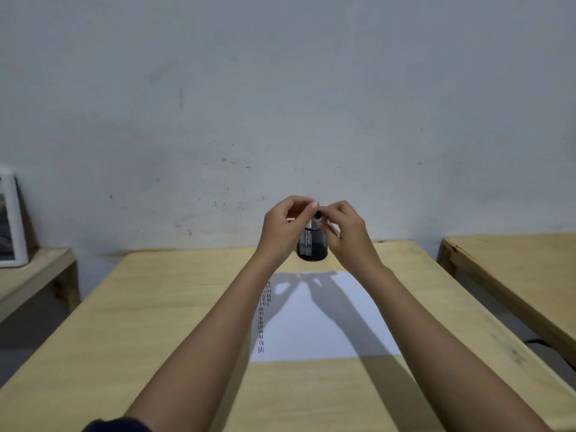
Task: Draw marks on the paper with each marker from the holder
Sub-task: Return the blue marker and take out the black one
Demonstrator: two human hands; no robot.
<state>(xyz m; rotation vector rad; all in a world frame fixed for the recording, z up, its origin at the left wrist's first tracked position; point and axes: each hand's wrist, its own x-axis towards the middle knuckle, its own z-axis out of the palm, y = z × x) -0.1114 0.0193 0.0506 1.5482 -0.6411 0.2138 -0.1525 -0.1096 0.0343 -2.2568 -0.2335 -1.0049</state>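
A black mesh holder (311,249) with markers in it stands at the far end of the wooden table (174,313), just beyond a white paper (330,325). Columns of short red and dark dashes (265,307) run along the paper's left edge. My left hand (283,227) and my right hand (346,233) meet right above the holder, fingertips pinched together on a marker (318,215). Only the marker's black end shows between the fingers. The hands hide the holder's rim and the tops of the markers in it.
A second wooden table (514,269) stands to the right across a narrow gap. At the left, a low side table (34,272) carries a white-framed picture (12,219) that leans on the grey wall. My arms cast shadows over the paper.
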